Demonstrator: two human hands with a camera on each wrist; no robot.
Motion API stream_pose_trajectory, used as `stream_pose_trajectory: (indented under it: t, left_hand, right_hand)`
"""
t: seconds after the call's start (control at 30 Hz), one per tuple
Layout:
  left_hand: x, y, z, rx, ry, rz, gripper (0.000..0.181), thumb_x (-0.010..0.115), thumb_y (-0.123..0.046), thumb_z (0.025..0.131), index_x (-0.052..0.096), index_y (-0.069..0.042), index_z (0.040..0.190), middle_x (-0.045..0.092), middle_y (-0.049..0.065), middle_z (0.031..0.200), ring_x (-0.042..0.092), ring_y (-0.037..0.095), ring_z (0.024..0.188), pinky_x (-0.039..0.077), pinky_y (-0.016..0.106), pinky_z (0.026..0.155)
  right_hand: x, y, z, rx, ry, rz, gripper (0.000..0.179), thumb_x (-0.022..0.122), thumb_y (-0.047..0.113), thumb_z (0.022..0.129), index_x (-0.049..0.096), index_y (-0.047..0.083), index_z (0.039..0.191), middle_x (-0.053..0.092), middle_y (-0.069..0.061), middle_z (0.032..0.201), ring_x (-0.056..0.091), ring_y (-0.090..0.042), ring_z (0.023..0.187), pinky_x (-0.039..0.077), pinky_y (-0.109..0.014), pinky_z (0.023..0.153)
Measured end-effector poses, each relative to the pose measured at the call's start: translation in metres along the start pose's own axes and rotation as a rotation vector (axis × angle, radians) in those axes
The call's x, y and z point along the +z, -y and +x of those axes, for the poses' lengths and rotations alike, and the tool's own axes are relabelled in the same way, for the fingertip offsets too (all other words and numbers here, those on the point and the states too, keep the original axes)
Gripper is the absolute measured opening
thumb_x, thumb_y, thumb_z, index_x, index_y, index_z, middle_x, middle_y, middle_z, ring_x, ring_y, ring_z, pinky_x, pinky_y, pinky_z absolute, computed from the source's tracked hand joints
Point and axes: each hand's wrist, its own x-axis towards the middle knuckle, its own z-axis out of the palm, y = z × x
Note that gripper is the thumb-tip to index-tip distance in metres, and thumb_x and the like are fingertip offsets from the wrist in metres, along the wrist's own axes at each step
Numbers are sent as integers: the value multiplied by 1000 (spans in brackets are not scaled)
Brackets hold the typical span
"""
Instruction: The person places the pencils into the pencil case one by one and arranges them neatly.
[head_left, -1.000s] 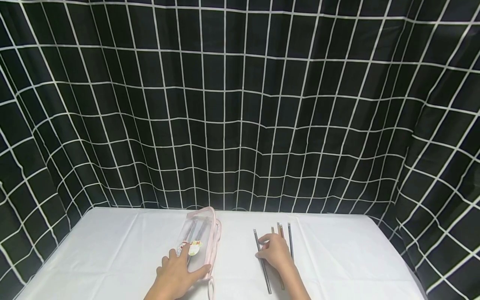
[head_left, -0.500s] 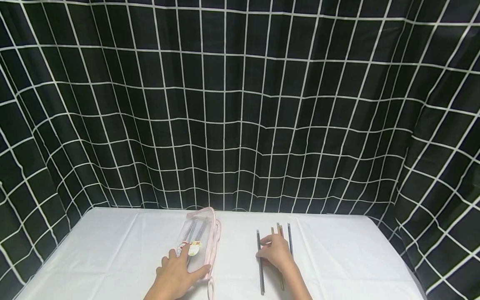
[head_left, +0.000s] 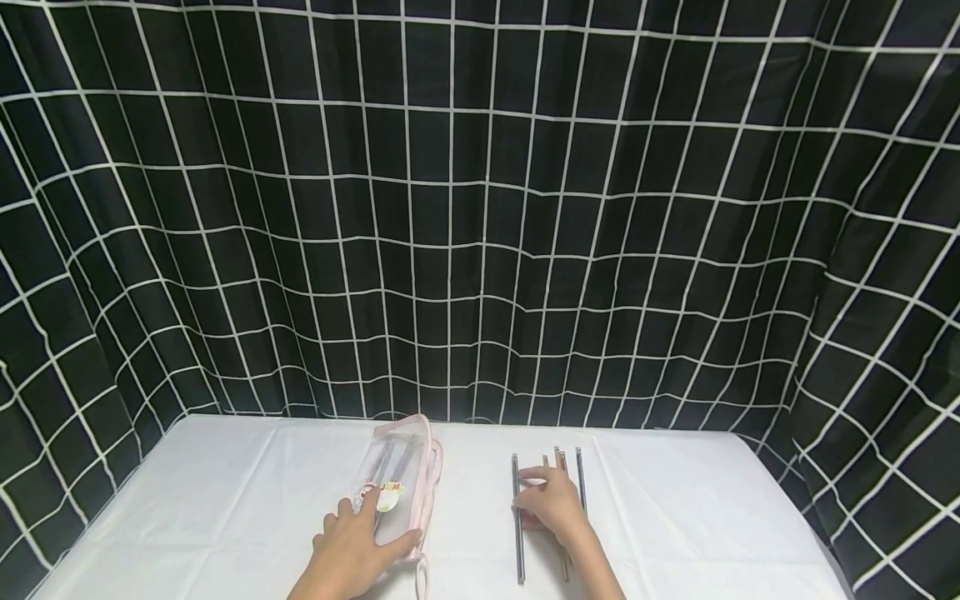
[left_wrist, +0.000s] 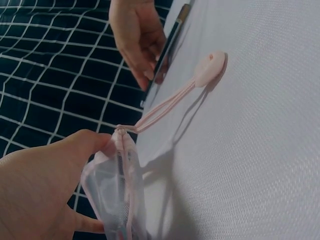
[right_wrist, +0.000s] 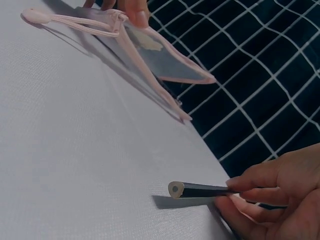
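Observation:
My left hand (head_left: 348,542) grips the near part of a clear pencil case (head_left: 408,504) with pink edging. In the left wrist view, the thumb is at the zip end of the case (left_wrist: 111,182). Inside, long pencils show behind a round label (head_left: 389,496). My right hand (head_left: 555,504) pinches a dark pencil (head_left: 519,542) between thumb and fingers. The right wrist view shows this pencil's (right_wrist: 202,190) flat, unsharpened end lifted over the tabletop, its shadow below. Beneath and beside that hand lie several more pencils (head_left: 581,475), partly hidden.
A white cloth (head_left: 690,517) covers the table. Behind it hangs a black curtain (head_left: 465,208) with white grid lines. The pink zip cord with its tab (left_wrist: 210,69) trails from the case across the cloth.
My right hand has taken up the leftmost dark pencil, which has turned from a slant to nearly straight and shifted slightly away from me. The left hand and case have stayed put.

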Motion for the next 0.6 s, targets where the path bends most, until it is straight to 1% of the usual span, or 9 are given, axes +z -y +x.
stream_pose_trajectory:
  t: [0.17,0.3,0.6]
  left_hand:
    - [0,0,0,0,1,1,96,75,-66,85,52,2,147,57,31,113,59,48,101,48,71,83]
    - [1,0,0,3,-4,-2,95,75,-66,85,52,2,147,57,31,113,59,47,101,48,71,83]
    - [1,0,0,2,-5,-1,96,75,-66,84,52,2,148,57,32,115,58,48,103,48,71,83]
  right_hand:
    - [-1,0,1,5,-1,36,49,73,0,85,64,-13,131,72,-13,81,71,-16,66,62,-32,60]
    - [-1,0,1,-12,-3,63,47,73,-1,87,63,-14,131,73,-12,81,70,-15,66,62,-32,60]
    - [-2,6,-1,-14,-12,94,48,75,-3,87,63,-13,132,75,-15,89,72,-16,70,62,-33,62]
